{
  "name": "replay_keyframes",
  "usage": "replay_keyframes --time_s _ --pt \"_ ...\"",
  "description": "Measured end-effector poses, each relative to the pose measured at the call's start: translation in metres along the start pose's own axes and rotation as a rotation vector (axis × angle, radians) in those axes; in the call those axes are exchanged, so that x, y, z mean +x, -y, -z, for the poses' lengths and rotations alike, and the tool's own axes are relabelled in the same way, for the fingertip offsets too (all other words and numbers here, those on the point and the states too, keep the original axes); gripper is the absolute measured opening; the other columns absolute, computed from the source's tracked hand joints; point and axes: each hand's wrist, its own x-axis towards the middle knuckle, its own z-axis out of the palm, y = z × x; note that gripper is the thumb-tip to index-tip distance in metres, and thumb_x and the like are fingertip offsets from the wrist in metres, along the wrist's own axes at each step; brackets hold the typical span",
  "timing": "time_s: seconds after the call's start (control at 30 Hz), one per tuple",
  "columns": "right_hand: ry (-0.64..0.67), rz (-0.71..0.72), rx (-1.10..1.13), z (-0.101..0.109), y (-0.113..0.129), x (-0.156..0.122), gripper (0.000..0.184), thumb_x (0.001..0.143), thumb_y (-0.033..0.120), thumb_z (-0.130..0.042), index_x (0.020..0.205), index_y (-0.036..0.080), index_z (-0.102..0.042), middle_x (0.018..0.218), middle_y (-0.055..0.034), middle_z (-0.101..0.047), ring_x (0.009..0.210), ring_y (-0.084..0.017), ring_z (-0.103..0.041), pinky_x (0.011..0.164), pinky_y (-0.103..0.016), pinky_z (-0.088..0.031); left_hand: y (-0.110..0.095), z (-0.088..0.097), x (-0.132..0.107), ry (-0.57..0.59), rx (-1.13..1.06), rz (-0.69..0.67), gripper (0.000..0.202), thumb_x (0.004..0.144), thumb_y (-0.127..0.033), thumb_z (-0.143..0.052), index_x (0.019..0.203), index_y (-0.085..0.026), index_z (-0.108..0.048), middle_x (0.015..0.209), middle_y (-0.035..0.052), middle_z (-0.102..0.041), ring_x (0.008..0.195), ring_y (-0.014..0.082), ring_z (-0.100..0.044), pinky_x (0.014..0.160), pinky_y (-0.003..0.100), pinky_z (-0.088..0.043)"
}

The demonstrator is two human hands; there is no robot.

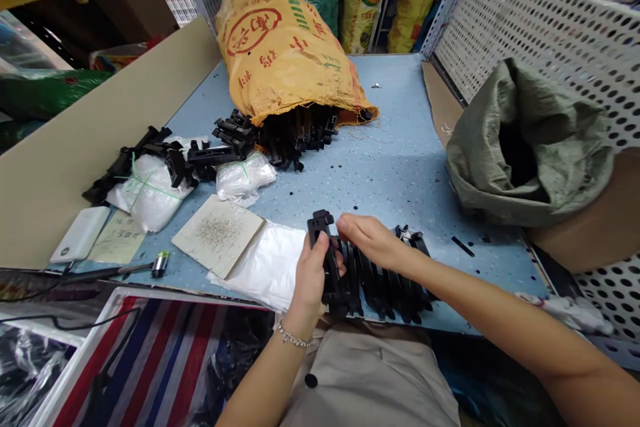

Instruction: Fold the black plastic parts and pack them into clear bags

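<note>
My left hand [311,273] is closed round the near end of a row of black plastic parts [385,280] standing side by side at the front edge of the blue table [400,147]. One black part [320,223] sticks up above the row beside my left thumb. My right hand [367,240] rests on top of the row, its fingers curled onto the parts near that raised piece. A beaded bracelet circles my left wrist.
A yellow woven sack [280,47] lies at the back, spilling black parts [295,137]. White plastic bags [150,197], a cardboard square [217,233], a power bank [80,233] and a tool [160,263] lie left. A green sack [525,147] sits right beside perforated panels.
</note>
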Motion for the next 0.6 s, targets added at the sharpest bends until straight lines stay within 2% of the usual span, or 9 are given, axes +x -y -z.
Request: replay_keyframes --time_s 0.07,0.13,0.2,0.27,0.37,0.43,0.5,0.53,0.6 --pt "0.044 0.169 -0.095 -0.011 0.009 -0.02 0.048 0.098 0.052 -0.027 0.078 0.02 -0.056 0.075 -0.0036 -0.059 0.068 -0.017 -0.052 0.064 -0.03 -0.04 -0.004 0.003 0.002 -0.026 0.004 0.027 0.045 0.073 -0.056 -0.068 0.09 -0.017 -0.054 0.065 -0.0029 -0.055 0.049 0.0076 -0.049 0.048 0.02 -0.041" --pt "-0.021 0.361 -0.243 -0.025 0.013 -0.04 0.042 0.097 0.05 -0.034 0.08 0.019 -0.058 0.078 -0.0067 -0.059 0.072 -0.02 -0.05 0.066 -0.033 -0.039 -0.004 0.003 0.002 0.004 0.008 0.089 0.047 0.074 -0.059 -0.065 0.089 -0.016 -0.054 0.059 -0.0032 -0.053 0.047 0.008 -0.048 0.046 0.02 -0.039" --pt "-0.092 0.426 -0.274 -0.036 0.013 -0.056 0.038 0.098 0.043 -0.033 0.08 0.019 -0.057 0.077 -0.0075 -0.058 0.071 -0.02 -0.048 0.065 -0.034 -0.039 -0.002 0.002 0.001 0.047 0.015 0.127 0.048 0.075 -0.062 -0.062 0.088 -0.016 -0.053 0.057 -0.0032 -0.052 0.044 0.0081 -0.047 0.044 0.02 -0.037" --pt "-0.087 0.337 -0.239 -0.039 0.008 -0.071 0.035 0.098 0.037 -0.032 0.079 0.019 -0.055 0.075 -0.0061 -0.056 0.071 -0.02 -0.048 0.065 -0.034 -0.041 0.003 0.004 0.0 0.023 0.051 0.045 0.046 0.075 -0.06 -0.064 0.089 -0.017 -0.053 0.058 -0.0037 -0.054 0.045 0.0082 -0.048 0.045 0.02 -0.039" --pt "-0.116 0.019 -0.303 -0.031 -0.009 -0.099 0.029 0.098 0.036 -0.035 0.086 0.02 -0.057 0.082 -0.0074 -0.06 0.079 -0.022 -0.054 0.073 -0.038 -0.045 0.009 0.016 -0.001 -0.065 0.149 -0.067 0.045 0.074 -0.057 -0.067 0.093 -0.019 -0.056 0.06 -0.0034 -0.058 0.049 0.0095 -0.055 0.05 0.02 -0.044" --pt "-0.26 -0.237 -0.422 -0.026 -0.027 -0.12 0.031 0.096 0.041 -0.038 0.104 0.019 -0.058 0.105 -0.0146 -0.061 0.099 -0.028 -0.056 0.083 -0.046 -0.046 0.014 0.027 0.001 -0.069 0.184 0.059 0.047 0.076 -0.06 -0.062 0.093 -0.016 -0.059 0.061 0.0001 -0.062 0.05 0.0122 -0.059 0.052 0.022 -0.048" --pt "-0.358 -0.417 -0.494 -0.025 -0.048 -0.136 0.044 0.094 0.046 -0.039 0.123 0.016 -0.052 0.13 -0.0208 -0.051 0.119 -0.035 -0.048 0.091 -0.053 -0.045 0.022 0.035 0.007 -0.062 0.139 0.229 0.051 0.08 -0.062 -0.056 0.087 -0.012 -0.062 0.059 0.0037 -0.064 0.052 0.0149 -0.063 0.054 0.025 -0.051" --pt "-0.369 -0.461 -0.506 -0.026 -0.058 -0.14 0.049 0.094 0.048 -0.038 0.128 0.014 -0.049 0.137 -0.022 -0.045 0.125 -0.037 -0.044 0.094 -0.054 -0.044 0.026 0.037 0.011 -0.065 0.094 0.274 0.05 0.081 -0.061 -0.054 0.085 -0.011 -0.063 0.059 0.0043 -0.064 0.052 0.0153 -0.063 0.056 0.026 -0.053" --pt "-0.351 -0.481 -0.497 -0.026 -0.073 -0.139 0.052 0.094 0.047 -0.035 0.131 0.012 -0.049 0.144 -0.0218 -0.04 0.131 -0.037 -0.04 0.099 -0.055 -0.042 0.035 0.035 0.024 -0.081 -0.017 0.261 0.046 0.084 -0.057 -0.053 0.083 -0.012 -0.063 0.061 0.0037 -0.064 0.052 0.0136 -0.062 0.057 0.026 -0.054"
